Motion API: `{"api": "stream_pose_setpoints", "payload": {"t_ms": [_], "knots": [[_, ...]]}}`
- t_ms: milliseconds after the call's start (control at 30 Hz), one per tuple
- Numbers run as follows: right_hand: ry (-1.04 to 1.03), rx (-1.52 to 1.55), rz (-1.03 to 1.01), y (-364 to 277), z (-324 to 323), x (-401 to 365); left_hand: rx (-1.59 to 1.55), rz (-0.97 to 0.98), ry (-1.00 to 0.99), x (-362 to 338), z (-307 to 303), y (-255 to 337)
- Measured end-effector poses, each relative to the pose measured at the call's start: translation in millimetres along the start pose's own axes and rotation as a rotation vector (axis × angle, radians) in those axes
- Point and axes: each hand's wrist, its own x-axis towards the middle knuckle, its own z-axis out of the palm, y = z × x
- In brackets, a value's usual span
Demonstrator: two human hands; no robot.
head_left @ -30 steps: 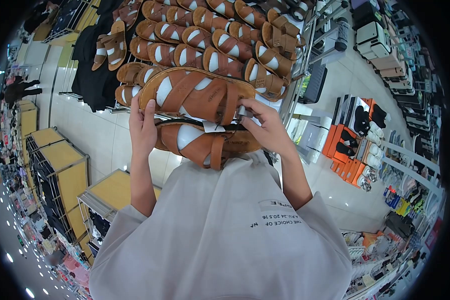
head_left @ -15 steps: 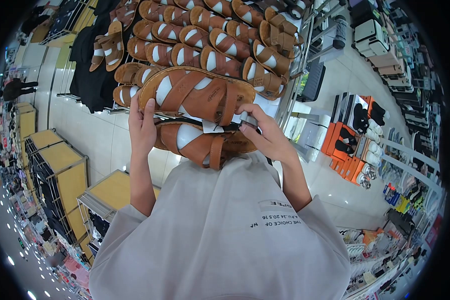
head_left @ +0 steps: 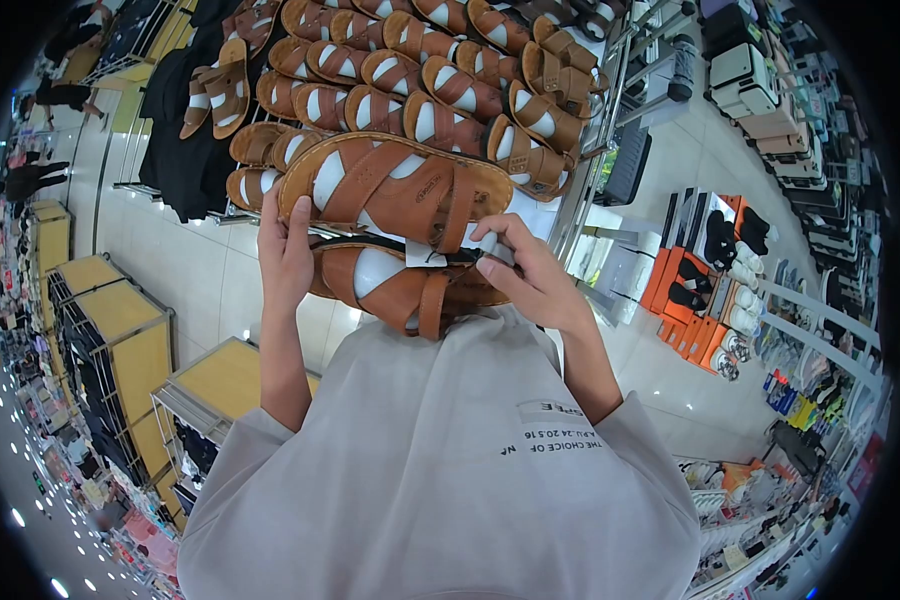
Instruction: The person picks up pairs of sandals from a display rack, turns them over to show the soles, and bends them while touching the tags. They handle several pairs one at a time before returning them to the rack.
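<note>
I hold a pair of brown leather sandals in front of my chest. The upper sandal (head_left: 400, 190) lies flat above the lower sandal (head_left: 400, 285), and a white tag (head_left: 425, 255) sits between them. My left hand (head_left: 285, 255) grips the pair at its left end. My right hand (head_left: 530, 270) pinches the right end, fingertips on a small pale piece at the heel.
A wire rack (head_left: 420, 70) full of similar brown sandals hangs right behind the pair. Dark clothes (head_left: 185, 150) hang to its left. Orange shoe boxes (head_left: 705, 280) stand on the floor at right. Wooden display tables (head_left: 120, 330) line the left. Another person (head_left: 35, 180) stands far left.
My right hand has slid slightly down and left along the heel end of the sandals. The pair and my left hand have barely moved.
</note>
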Motion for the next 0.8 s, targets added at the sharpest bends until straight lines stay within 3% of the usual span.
{"api": "stream_pose_setpoints", "payload": {"t_ms": [200, 300, 700, 800], "knots": [[0.009, -0.099, -0.113, 10, 3, 1, 0.008, -0.009, -0.006, 0, -3, -3], [-0.04, -0.046, -0.022, 4, 1, 0, 0.002, -0.018, -0.002, -1, -3, -2], [-0.073, -0.193, -0.248, 8, 13, 6, 0.041, -0.03, -0.008, -2, -1, -1], [-0.033, -0.189, -0.186, 9, 16, 5, 0.053, -0.041, -0.022, -2, -3, -4]]}}
